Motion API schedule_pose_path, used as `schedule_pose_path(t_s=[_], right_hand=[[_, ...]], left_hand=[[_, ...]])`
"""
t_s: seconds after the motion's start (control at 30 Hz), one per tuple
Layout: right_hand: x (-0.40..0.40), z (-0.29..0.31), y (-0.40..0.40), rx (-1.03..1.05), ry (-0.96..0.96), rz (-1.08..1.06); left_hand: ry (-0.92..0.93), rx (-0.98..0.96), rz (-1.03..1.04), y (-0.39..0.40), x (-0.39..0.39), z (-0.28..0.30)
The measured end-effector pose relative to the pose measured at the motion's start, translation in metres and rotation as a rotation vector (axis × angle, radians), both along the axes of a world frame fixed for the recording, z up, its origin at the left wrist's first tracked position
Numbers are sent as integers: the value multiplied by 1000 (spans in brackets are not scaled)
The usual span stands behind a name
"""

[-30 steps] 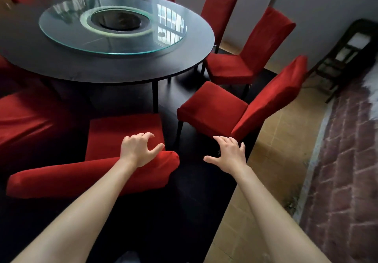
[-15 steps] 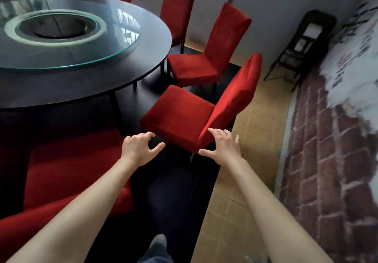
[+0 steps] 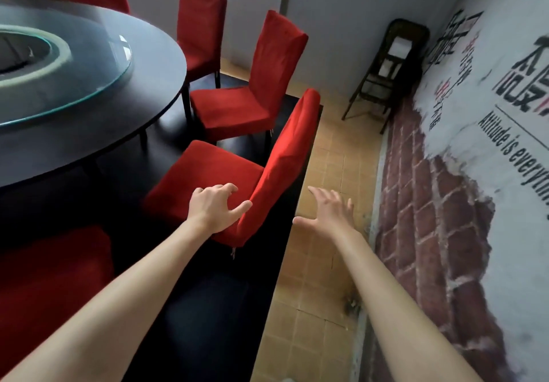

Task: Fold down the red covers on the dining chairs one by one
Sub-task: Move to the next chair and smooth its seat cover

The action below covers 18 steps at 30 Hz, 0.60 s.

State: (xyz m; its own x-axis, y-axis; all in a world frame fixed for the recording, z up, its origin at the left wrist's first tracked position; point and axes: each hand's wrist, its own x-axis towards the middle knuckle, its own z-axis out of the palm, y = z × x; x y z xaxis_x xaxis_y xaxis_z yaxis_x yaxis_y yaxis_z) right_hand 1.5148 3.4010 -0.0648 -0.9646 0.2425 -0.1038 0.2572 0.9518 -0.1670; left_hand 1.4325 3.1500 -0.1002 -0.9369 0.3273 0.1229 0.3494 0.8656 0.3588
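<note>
Your left hand (image 3: 215, 210) and right hand (image 3: 328, 210), both grips spread and empty, flank the nearest chair's red cover (image 3: 285, 155) at frame centre, ready to pinch both edges.

1. Open tiled floor (image 3: 326, 158) lies between the nearest chair (image 3: 279, 161) and the brick wall (image 3: 421, 203).
2. The round table (image 3: 124, 105) crowds the chair's seat side.
3. A second chair (image 3: 267, 78) stands just beyond.
</note>
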Motion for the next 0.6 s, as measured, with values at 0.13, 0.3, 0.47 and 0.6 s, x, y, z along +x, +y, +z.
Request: schedule_pose_path(t_s=[0.13,0.3,0.47,0.6], right_hand=[[-28,3,60,12,19,44],[-70,1,115,35,7,135],[-115,-6,136,27,7,228],[-150,-8,148,30,21,274]], left_hand=[[25,12,45,58,-18,7],[48,25,141,106,-31,15],[46,19,221,132,-49,22],[67,11,238,150,-72,25]])
